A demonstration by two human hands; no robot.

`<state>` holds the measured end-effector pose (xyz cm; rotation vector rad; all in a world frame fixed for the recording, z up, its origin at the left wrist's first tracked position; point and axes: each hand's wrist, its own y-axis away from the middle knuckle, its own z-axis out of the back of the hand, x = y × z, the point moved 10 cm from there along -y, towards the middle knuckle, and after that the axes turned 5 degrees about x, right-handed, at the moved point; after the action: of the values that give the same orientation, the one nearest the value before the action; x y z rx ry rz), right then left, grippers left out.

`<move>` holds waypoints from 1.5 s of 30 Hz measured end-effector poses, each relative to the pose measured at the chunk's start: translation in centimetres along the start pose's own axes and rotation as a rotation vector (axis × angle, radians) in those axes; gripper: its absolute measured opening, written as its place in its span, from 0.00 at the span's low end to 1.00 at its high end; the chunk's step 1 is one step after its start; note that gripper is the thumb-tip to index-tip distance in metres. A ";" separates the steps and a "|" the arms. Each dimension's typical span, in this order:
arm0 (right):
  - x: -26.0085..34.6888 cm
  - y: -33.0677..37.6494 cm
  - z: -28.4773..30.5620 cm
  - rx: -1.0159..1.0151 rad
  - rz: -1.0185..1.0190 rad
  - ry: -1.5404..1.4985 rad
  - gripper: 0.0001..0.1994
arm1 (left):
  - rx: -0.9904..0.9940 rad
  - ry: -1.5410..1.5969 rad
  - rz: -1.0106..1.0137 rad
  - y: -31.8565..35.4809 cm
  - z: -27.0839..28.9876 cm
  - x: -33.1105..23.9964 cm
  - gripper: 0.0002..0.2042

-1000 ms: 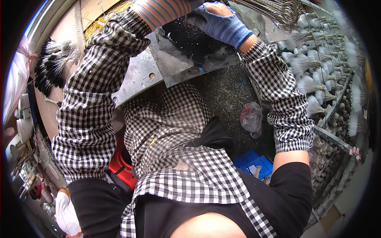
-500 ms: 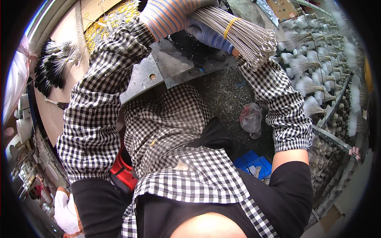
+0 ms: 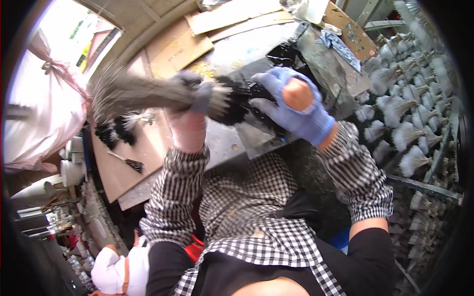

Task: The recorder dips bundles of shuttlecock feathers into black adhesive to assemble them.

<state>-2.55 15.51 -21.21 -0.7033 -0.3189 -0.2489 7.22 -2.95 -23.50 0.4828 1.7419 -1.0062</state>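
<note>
Presently the left hand (image 3: 197,106), gloved in grey, is closed around a long bundle of thin grey bristles (image 3: 133,91) lying level, its fanned tips pointing left and blurred. Its dark butt end (image 3: 232,101) points right, touching the right hand (image 3: 291,106) in a blue glove, fingers spread open against it. Beneath both sits a grey metal bench (image 3: 227,143). Pale bristle tufts (image 3: 410,135) crowd racks well to the right.

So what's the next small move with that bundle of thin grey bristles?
Probably steady it first: the left hand grips the long grey bristle bundle mid-swing and blurred, while the blue-gloved right hand rests spread on the black tufted end over the grey metal plate.
</note>
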 end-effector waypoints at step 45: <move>14.6 6.2 -7.2 0.352 -0.045 -0.804 0.06 | -0.679 0.774 -0.013 20.2 24.0 -6.6 0.27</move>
<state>14.39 13.57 -24.69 -0.4179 -1.1171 0.0631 38.07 -9.99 -28.70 0.4348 2.6179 -0.1581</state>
